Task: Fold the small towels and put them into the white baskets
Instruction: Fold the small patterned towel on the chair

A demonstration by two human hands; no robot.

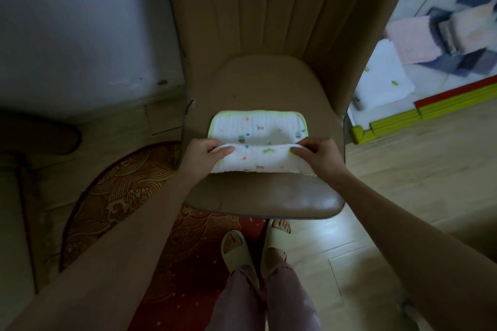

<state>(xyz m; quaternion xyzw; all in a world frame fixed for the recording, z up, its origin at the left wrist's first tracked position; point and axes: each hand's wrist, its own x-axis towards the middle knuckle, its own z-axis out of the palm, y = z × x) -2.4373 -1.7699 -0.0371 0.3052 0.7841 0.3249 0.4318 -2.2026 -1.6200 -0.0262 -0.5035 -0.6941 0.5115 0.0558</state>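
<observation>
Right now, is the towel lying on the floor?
No, the towel lies on the chair seat, pinched by the left hand and right hand.

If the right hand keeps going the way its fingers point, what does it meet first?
The right hand pinches the towel at its folded edge, fingers pointing across toward the left hand. Going straight on, it would probably slide along the towel and meet the left hand; depth is uncertain.

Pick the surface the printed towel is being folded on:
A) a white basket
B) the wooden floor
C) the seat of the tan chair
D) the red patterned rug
C: the printed towel lies on the tan chair seat, its near edge pinched by the left hand and right hand.
</observation>
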